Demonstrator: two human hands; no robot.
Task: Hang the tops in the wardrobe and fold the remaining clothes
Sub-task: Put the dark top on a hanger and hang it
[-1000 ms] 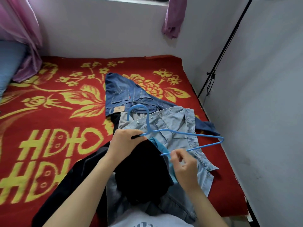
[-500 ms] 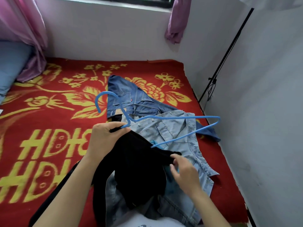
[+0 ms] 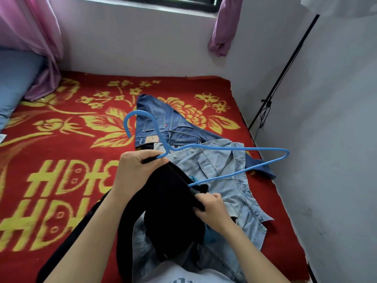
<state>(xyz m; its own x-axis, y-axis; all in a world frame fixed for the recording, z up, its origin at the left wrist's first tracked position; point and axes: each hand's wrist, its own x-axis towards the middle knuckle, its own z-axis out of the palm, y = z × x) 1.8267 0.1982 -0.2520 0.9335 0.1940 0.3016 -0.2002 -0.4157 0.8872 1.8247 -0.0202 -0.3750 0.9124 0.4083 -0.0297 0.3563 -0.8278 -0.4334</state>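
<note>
— Where's the black top (image 3: pixel 169 201)?

— Near the front edge of the bed, draped over a pale denim shirt (image 3: pixel 224 166) on the red blanket (image 3: pixel 61 160).

— And the hands?

— The left hand (image 3: pixel 136 170) has its fingers curled round the neck of the blue hanger (image 3: pixel 244 148), with a bit of the black cloth caught under them. The hanger is held above the shirt, its hook pointing toward the far edge. The right hand (image 3: pixel 212 209) pinches a fold of the black top between thumb and fingers, just below the hanger's lower bar.

— Anything else?

— Dark jeans (image 3: pixel 173 125) lie past the shirt, around the middle of the bed. A blue pillow (image 3: pixel 14 82) sits at the far left corner.
</note>
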